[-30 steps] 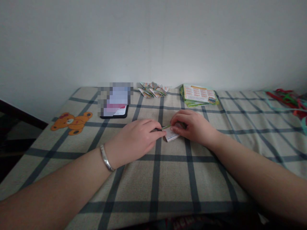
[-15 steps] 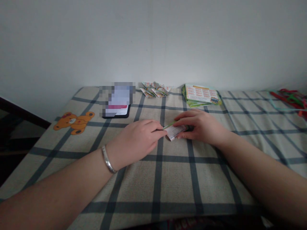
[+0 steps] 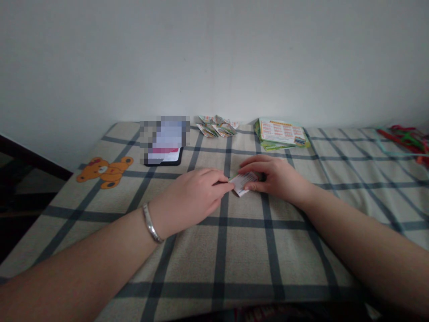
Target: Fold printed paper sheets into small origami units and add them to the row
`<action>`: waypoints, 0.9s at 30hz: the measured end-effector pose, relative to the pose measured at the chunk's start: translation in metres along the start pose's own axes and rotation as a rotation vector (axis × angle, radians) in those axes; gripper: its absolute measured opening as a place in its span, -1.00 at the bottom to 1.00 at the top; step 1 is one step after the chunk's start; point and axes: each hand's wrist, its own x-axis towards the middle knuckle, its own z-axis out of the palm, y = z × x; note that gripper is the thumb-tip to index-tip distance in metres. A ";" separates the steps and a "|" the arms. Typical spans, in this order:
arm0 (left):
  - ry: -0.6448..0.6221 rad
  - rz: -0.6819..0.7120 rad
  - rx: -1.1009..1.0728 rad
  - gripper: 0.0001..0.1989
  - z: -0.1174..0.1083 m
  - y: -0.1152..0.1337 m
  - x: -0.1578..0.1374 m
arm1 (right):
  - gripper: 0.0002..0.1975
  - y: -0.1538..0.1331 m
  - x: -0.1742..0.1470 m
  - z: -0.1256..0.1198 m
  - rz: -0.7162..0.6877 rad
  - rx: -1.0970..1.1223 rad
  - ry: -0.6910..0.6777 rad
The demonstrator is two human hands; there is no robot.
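Observation:
Between my hands, low over the checked cloth, is a small folded paper card (image 3: pixel 241 182) with printed text and a bit of green at its upper edge. My left hand (image 3: pixel 197 194), with a silver bangle at the wrist, pinches the card's left end between thumb and fingers. On the other side my right hand (image 3: pixel 276 176) grips the right part, its thumb lying on the printed face and its fingers along the far edge. The card's right end is partly hidden by my right hand.
Against the wall lie a phone (image 3: pixel 167 141), several folded paper pieces (image 3: pixel 217 126) and a stack of printed cards (image 3: pixel 283 133). A bear-shaped cutout (image 3: pixel 104 172) rests at the left. Red and green items (image 3: pixel 409 141) sit at the far right of the checked tablecloth (image 3: pixel 187 259).
My right thumb has moved up onto the printed face, and the right fingers have shifted slightly left along the card. My left hand stays nearly still, pinching the same end.

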 end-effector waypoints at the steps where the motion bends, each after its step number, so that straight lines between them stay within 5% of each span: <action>1: -0.009 0.004 0.013 -0.70 -0.001 0.000 0.000 | -0.67 0.000 0.000 0.000 0.006 0.003 0.000; 27: -0.046 -0.021 0.061 -0.70 -0.002 0.005 0.002 | -0.74 0.001 -0.001 0.000 -0.008 0.001 -0.014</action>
